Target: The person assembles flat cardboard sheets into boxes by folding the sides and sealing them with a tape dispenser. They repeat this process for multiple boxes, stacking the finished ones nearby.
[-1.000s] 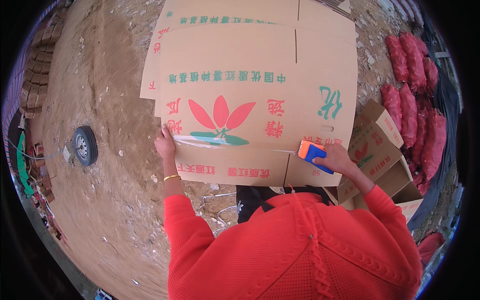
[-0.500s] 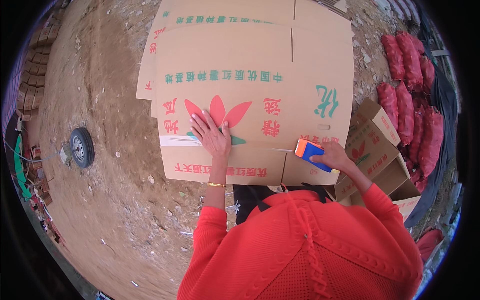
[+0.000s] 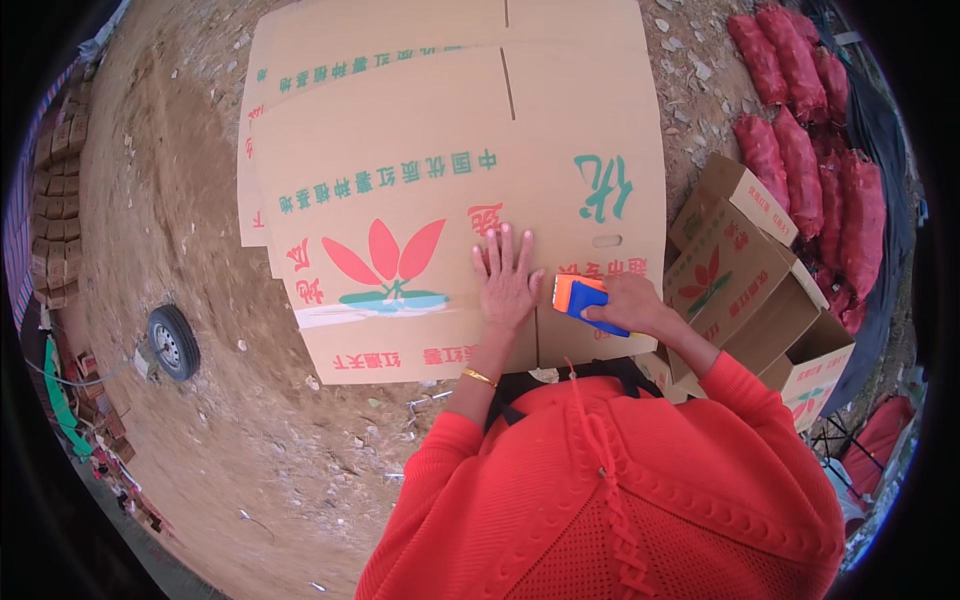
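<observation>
A flattened cardboard box [image 3: 390,130] with red and green print lies on top of several others in front of me. My left hand [image 3: 508,285] presses flat on it with fingers stretched out, just left of a fold slot. In my right hand [image 3: 635,305] is an orange and blue tape dispenser [image 3: 590,303], gripped close to the sheet, its orange end pointing left toward my left hand. A shiny strip of tape [image 3: 345,315] runs from the sheet's left edge across the lower part of the printed leaves; whether it reaches the dispenser is hard to see.
Opened cardboard boxes [image 3: 745,275] stand close by my right arm. Beyond them red mesh sacks [image 3: 855,225] are piled against dark sheeting. On the dirt ground to the left is a wheel [image 3: 174,342], with stacked cartons [image 3: 60,210] at the far left.
My left hand has slid right over the sheet, from the printed leaves to near the dispenser. The view has shifted, and the whole stack appears farther left.
</observation>
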The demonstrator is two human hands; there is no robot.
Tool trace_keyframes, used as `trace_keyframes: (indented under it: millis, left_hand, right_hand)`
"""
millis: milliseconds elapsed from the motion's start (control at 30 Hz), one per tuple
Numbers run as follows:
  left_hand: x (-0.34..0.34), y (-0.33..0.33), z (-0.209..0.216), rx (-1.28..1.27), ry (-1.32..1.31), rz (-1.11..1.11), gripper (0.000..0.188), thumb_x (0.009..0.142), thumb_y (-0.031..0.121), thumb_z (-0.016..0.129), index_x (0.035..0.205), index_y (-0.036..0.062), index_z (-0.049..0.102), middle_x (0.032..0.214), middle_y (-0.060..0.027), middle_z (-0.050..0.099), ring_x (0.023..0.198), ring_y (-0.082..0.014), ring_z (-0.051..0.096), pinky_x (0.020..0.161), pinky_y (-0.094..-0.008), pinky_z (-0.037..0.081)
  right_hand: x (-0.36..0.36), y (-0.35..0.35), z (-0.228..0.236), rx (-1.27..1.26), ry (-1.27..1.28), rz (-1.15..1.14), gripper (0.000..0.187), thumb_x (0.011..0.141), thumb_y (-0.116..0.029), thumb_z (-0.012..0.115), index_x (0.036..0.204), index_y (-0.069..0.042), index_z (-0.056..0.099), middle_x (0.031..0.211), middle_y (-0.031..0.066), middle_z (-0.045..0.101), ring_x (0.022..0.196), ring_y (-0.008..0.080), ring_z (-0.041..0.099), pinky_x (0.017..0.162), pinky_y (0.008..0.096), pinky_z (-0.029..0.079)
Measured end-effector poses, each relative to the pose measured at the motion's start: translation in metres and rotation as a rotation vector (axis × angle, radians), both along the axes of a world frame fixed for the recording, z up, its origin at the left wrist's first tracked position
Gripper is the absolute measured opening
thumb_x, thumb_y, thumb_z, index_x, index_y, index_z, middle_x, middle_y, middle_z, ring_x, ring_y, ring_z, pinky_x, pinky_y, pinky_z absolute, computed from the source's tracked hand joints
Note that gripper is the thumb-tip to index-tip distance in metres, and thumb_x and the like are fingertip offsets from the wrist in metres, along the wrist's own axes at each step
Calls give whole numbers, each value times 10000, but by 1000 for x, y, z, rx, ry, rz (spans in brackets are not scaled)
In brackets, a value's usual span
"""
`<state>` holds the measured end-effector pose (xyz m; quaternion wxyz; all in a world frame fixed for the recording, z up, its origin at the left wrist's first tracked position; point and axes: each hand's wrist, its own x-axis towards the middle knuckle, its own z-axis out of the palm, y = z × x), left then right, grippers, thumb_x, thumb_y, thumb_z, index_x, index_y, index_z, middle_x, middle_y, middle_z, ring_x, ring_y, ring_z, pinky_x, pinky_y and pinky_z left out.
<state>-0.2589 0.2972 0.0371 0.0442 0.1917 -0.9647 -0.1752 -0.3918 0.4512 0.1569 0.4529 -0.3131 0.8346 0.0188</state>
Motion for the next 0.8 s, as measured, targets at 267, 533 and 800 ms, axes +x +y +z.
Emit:
trace_keyframes:
  millis: [267,533,800]
  left_hand:
    - [3,-5,4,-9,-5,0,646,860,366,521,1452,173,350,1543,-157,193,1435,-349,118,1135,-551,64]
    - [-1,-2,9,-42,-68,-4,642,863,354,500,1451,144,348,1547,-173,167,1434,-367,106,1138,-545,51]
    - [-2,2,7,-110,-86,-12,667,855,356,499,1463,149,319,1551,-168,149,1434,-377,85,1144,-542,37]
  right_hand:
    - [-10,39,20,-94,-29,-35,558,706,-498,671,917,17,639,859,210,653,855,360,639,780,427,494]
    - [-64,128,24,-128,-16,-52,577,707,-499,699,939,25,625,842,225,636,846,387,620,787,445,484]
    - [-123,196,6,-185,-77,-31,580,693,-481,716,960,26,626,802,221,629,802,372,624,737,432,491]
